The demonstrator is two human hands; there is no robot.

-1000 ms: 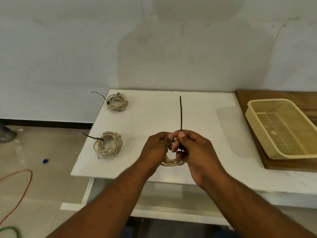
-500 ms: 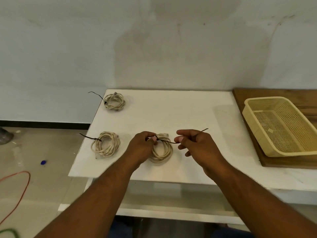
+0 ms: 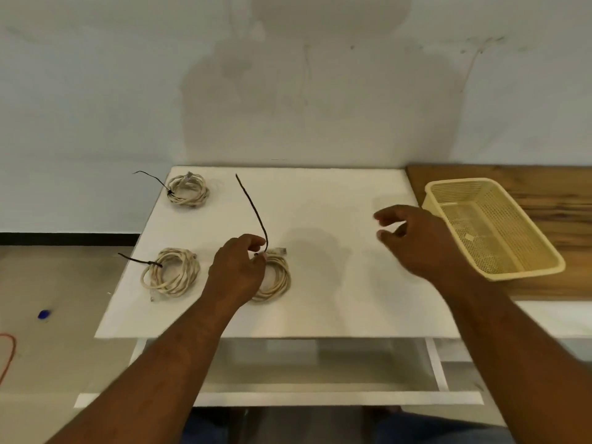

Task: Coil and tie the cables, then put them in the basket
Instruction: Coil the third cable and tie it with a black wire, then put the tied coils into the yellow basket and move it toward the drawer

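Three beige coiled cables lie on the white table (image 3: 320, 299). My left hand (image 3: 238, 270) pinches the nearest coil (image 3: 275, 280) where its black tie (image 3: 253, 209) is fastened; the tie's loose tail curves up and away. A second tied coil (image 3: 174, 275) sits to the left, and a third tied coil (image 3: 189, 189) lies at the far left corner. My right hand (image 3: 416, 241) hovers above the table's right side with fingers apart and nothing in them, just left of the yellow mesh basket (image 3: 525, 270), which holds no cables.
The basket rests on a wooden board (image 3: 544, 193) to the right of the table. A wall stands close behind. An orange cable (image 3: 8, 354) and a small blue object (image 3: 44, 314) lie on the floor at the left.
My right hand has let go of the tie's tail and moved right toward the basket. The tail has swung up and to the left. My left hand stays on the coil.
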